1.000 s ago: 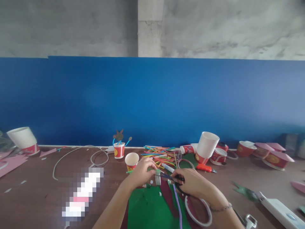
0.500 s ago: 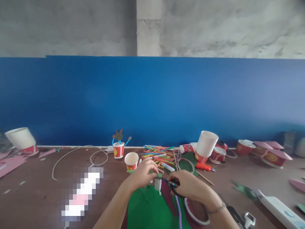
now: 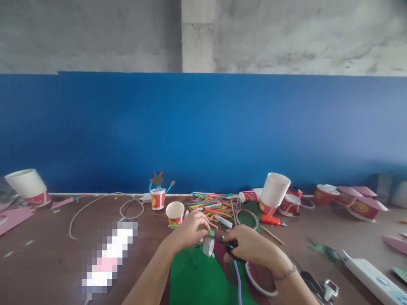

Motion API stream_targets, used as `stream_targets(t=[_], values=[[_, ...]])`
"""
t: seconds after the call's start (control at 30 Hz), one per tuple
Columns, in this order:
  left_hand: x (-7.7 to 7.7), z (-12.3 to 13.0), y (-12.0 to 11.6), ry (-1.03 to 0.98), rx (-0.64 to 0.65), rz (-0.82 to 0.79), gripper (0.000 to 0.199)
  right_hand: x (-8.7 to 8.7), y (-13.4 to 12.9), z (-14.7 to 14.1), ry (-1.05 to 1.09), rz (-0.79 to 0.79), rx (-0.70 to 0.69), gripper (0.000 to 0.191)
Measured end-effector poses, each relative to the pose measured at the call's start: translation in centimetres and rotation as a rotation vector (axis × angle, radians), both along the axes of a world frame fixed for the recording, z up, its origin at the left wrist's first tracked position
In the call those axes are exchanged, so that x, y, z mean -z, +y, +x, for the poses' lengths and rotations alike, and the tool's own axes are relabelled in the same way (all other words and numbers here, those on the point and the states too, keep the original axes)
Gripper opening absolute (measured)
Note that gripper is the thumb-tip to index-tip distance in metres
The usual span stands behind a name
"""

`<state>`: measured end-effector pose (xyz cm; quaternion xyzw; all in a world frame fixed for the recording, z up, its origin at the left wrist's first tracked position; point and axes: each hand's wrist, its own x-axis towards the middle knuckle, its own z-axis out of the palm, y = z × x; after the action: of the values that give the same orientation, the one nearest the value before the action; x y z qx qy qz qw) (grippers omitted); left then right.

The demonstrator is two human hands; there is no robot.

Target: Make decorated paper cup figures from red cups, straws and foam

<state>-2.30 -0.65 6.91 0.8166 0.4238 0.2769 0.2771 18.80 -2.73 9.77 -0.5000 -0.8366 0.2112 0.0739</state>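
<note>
My left hand [image 3: 190, 231] is closed, pinching a small green piece [image 3: 211, 233] between thumb and fingers. Right below that piece hangs a small white roll [image 3: 208, 247], which looks like tape; whether the two are joined I cannot tell. My right hand [image 3: 249, 245] grips black-handled scissors [image 3: 233, 250], their blades pointing left at the green piece. Under both hands lies a green sheet [image 3: 197, 279] on top of dark red paper. A purple pipe cleaner [image 3: 238, 281] crosses the sheet's right side.
Behind my hands are a pile of coloured sticks [image 3: 210, 202], a glue stick [image 3: 223, 221] and a paper cup [image 3: 174, 212]. On the right lie an orange utility knife [image 3: 270, 220], stacked cups [image 3: 275, 192] and a white power strip [image 3: 372, 275]. A decorated cup [image 3: 158, 199] stands by the blue partition.
The white roll has turned so that its round side shows more, and it sits slightly further left. The scissors' blades have shifted a little at the green piece.
</note>
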Motion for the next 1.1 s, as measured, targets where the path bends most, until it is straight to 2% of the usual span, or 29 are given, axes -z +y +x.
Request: stream_targets(t=[0.13,0.27,0.37,0.43,0.5,0.6,0.7,0.87,0.97,1.1], values=[[0.3,0.0,0.2,-0.053,-0.039,0.009,0.013,0.0,-0.1,0.0,-0.056,-0.011,-0.053,0.013],[0.7,-0.2,0.9,-0.217,-0.256,-0.006,0.012,0.1,-0.2,0.2,-0.080,0.042,0.039,0.011],[0.8,-0.2,1.3,-0.472,-0.361,-0.163,0.018,0.2,0.2,0.1,-0.032,0.090,0.180,0.013],[0.7,0.2,1.2,-0.683,-0.376,-0.291,0.024,0.4,0.8,-0.3,0.128,0.141,0.317,0.016],[0.6,0.8,1.0,-0.863,-0.377,-0.387,0.030,0.8,1.3,-1.0,0.440,0.145,0.414,0.023],[0.7,2.3,0.4,-0.995,-0.373,-0.457,0.035,1.7,1.5,-2.6,0.884,0.041,0.412,0.037],[1.3,3.6,0.0,-0.973,-0.373,-0.405,0.034,2.4,1.1,-3.9,1.050,0.018,0.363,0.037],[2.0,4.5,-0.4,-0.738,-0.428,-0.131,0.023,2.4,0.4,-4.5,1.021,0.141,0.398,0.034],[1.6,4.4,-0.9,-0.638,-0.469,-0.056,0.021,2.2,0.1,-4.5,0.959,0.195,0.430,0.032],[0.8,4.2,-1.7,-0.579,-0.440,-0.016,0.021,2.3,-0.1,-4.7,0.958,0.205,0.385,0.031]])
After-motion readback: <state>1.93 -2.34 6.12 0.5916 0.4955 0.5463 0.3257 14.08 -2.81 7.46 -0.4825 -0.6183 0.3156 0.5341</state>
